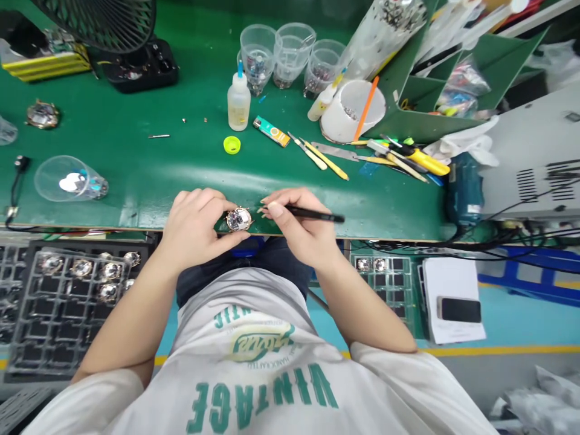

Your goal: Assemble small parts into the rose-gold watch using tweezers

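Note:
My left hand [196, 225] is closed on a round watch [238, 219] at the bench's front edge, thumb and forefinger at its sides. The watch has a gold-coloured rim and silvery and dark parts showing inside. Just to the right, my right hand [302, 222] pinches a slim black pen-like tool [319, 214]. Its rear end points right, and its tip is too small to make out. A small gap separates the right fingertips from the watch.
Behind the hands stand a dropper bottle [238, 103], a yellow-green cap [232, 145], a lighter [271, 131] and several hand tools [333, 160]. A clear cup [63, 179] lies at left. Trays of watches [58, 308] sit below the bench edge. A fan [104, 24] occupies the back left.

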A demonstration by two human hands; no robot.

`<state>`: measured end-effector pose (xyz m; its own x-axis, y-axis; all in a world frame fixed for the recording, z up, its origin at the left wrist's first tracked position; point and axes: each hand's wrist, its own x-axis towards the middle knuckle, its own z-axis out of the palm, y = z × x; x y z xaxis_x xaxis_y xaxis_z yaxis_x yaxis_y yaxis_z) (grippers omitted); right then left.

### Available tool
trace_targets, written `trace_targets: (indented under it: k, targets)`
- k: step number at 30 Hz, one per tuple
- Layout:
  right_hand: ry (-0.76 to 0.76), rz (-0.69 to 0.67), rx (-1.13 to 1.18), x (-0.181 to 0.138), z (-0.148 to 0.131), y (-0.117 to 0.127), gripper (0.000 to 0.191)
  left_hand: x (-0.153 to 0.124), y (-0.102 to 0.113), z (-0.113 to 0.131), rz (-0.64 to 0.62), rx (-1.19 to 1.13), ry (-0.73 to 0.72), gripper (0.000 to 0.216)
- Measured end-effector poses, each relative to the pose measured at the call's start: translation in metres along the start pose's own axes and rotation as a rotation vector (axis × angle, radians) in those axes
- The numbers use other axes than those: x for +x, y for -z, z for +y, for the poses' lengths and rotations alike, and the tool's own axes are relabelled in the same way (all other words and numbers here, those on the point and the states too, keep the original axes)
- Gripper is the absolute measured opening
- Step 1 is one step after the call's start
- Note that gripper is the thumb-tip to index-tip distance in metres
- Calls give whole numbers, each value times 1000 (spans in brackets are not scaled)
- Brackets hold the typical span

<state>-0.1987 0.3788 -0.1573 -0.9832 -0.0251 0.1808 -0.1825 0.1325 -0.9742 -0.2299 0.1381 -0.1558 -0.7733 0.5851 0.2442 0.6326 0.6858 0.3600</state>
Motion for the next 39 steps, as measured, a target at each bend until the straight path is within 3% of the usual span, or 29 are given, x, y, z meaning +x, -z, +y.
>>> trace_targets:
  k: [3,5,12,17,31,39]
  targets:
    - [144,-59,-93,5,2,-3,7,0,0,0,-7,5,5,56]
    - [190,-91,-114,5,4,-3,13,0,-1,0,-5,11,2,55]
    - [72,-21,12,-6,13,-13,18,1,-1,-1,12,20,-27,56]
    - [194,-62,-57,-4,16,-14,18,1,0,-1,19,25,-41,55]
    - [327,-31,-181,0,12,-14,18,1,0,0,14,14,-19,52]
    - [299,-27,-174,0,10,-14,16,1,-1,0,17,17,-23,51]
